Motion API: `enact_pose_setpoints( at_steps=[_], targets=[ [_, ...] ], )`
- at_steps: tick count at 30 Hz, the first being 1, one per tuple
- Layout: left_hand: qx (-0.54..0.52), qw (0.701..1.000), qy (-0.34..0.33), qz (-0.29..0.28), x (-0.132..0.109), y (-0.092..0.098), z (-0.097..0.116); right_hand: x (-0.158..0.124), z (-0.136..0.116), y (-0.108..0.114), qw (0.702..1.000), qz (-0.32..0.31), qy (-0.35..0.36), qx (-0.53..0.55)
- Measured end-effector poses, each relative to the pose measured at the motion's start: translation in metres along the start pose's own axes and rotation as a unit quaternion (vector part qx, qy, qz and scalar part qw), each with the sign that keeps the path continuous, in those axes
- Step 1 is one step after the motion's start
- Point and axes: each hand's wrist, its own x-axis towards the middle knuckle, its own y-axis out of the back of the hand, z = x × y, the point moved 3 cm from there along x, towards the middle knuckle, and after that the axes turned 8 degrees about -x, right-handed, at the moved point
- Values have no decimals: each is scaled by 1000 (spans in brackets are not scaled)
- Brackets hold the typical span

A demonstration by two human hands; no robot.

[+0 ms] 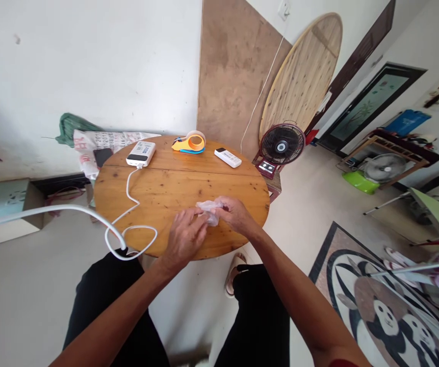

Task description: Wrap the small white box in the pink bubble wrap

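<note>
A small, crumpled, clear plastic bag point(212, 216) is between my two hands, just over the near part of a round wooden table point(173, 186). My right hand point(236, 215) pinches its right side between thumb and fingers. At the bag's left edge, my left hand point(184, 235) is palm down with bent fingers gripping the film; its fingertips are partly hidden. Whether anything is inside the bag I cannot make out.
Along the table's far side are a white power bank point(141, 154) with a white cable point(129, 191), an orange tape dispenser point(190, 142) and a white box-shaped device point(227, 157). A dark fan point(281, 145) stands beyond the right edge. The cable loops over the table's left edge.
</note>
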Motion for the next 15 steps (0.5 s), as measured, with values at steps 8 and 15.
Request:
enact_pose_setpoints(
  at_steps=[8,15],
  targets=[
    [58,996,-56,-32,8,-6,4,0,2,0,1000,9,11,2],
    [79,991,-91,-63,11,-8,6,2,2,3,1000,14,19,10]
  ],
)
